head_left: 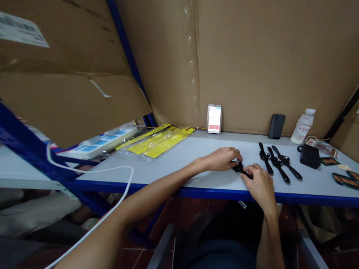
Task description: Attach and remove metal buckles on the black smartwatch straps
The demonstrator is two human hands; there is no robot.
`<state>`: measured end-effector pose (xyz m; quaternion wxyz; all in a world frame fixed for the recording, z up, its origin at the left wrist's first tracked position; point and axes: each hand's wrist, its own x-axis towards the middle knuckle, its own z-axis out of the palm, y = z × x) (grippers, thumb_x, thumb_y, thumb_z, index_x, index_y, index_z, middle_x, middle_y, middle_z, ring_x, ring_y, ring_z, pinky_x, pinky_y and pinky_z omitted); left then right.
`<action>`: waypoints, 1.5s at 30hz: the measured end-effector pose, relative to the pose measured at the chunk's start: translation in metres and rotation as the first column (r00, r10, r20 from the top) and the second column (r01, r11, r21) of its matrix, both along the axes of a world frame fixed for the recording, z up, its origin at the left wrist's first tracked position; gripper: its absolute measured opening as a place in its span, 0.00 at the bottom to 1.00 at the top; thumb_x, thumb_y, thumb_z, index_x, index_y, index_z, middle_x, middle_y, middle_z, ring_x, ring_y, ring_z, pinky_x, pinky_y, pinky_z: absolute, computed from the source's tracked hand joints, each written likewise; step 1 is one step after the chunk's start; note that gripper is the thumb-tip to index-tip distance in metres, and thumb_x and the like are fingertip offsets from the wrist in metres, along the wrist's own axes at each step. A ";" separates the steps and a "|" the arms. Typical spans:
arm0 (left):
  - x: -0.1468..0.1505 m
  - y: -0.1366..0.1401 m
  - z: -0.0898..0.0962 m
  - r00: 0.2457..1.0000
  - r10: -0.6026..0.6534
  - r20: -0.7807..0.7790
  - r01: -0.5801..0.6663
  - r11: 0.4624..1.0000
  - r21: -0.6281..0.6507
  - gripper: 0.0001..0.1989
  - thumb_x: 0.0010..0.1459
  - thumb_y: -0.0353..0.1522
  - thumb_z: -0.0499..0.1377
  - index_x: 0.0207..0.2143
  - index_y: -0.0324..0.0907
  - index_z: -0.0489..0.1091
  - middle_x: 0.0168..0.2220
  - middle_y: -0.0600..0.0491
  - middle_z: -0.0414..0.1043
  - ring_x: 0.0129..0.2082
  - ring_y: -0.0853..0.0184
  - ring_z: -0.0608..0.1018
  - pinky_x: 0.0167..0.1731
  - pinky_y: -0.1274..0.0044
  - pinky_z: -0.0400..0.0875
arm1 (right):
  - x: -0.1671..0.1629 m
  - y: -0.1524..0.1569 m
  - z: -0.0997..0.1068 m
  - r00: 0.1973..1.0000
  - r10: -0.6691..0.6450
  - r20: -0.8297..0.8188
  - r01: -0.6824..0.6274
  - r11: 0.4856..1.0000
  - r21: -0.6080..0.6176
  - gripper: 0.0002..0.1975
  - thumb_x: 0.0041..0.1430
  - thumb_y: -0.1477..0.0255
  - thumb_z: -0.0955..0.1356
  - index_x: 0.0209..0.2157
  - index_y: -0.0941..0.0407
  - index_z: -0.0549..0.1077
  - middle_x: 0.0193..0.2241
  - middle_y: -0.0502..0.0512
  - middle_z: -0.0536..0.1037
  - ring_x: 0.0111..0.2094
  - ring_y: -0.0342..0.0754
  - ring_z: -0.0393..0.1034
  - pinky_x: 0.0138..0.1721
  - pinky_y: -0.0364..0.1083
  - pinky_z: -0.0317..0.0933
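Left hand point(226, 159) and right hand point(260, 183), both ours, grasp one black tool point(240, 168) right of frame centre, near the front edge of the counter point(240, 143). Three similar black tools point(278, 163) lie farther right.

Head view, one: looks forward and down from above the lap point(227, 261). Desk point(193, 148) near; cardboard point(249, 53) beyond.

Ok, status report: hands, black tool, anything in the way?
Left hand, right hand: both on one black tool. Tool near front edge of table. Three similar tools lie to the right; nothing visibly blocking hands.
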<state>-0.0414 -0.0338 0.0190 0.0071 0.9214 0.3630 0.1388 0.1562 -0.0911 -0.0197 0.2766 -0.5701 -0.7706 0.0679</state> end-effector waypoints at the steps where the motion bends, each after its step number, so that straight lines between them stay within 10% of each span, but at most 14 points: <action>1: 0.000 0.001 -0.001 1.000 -0.016 0.017 0.016 1.000 -0.018 0.14 0.64 0.25 0.57 0.49 0.43 0.78 0.48 0.48 0.78 0.48 0.61 0.78 0.45 0.74 0.71 | 0.000 0.000 0.000 1.000 0.004 -0.001 -0.004 1.000 0.001 0.06 0.65 0.69 0.70 0.41 0.51 0.79 0.41 0.52 0.79 0.40 0.48 0.74 0.38 0.45 0.57; 25: -0.003 0.015 -0.011 0.981 -0.169 0.099 0.175 0.983 -0.057 0.23 0.56 0.17 0.55 0.46 0.43 0.80 0.44 0.48 0.77 0.44 0.63 0.78 0.48 0.73 0.71 | 0.000 0.000 0.000 1.000 0.002 -0.016 -0.002 1.000 -0.006 0.05 0.64 0.69 0.70 0.40 0.51 0.80 0.40 0.51 0.79 0.39 0.48 0.73 0.37 0.45 0.56; 45: -0.009 0.011 0.000 0.984 -0.050 0.169 0.075 0.986 -0.149 0.20 0.61 0.23 0.58 0.54 0.40 0.76 0.47 0.46 0.80 0.42 0.64 0.81 0.41 0.74 0.72 | 0.000 -0.001 0.001 1.000 -0.011 -0.029 0.011 1.000 0.000 0.12 0.65 0.69 0.70 0.49 0.50 0.80 0.43 0.52 0.80 0.41 0.50 0.75 0.39 0.46 0.58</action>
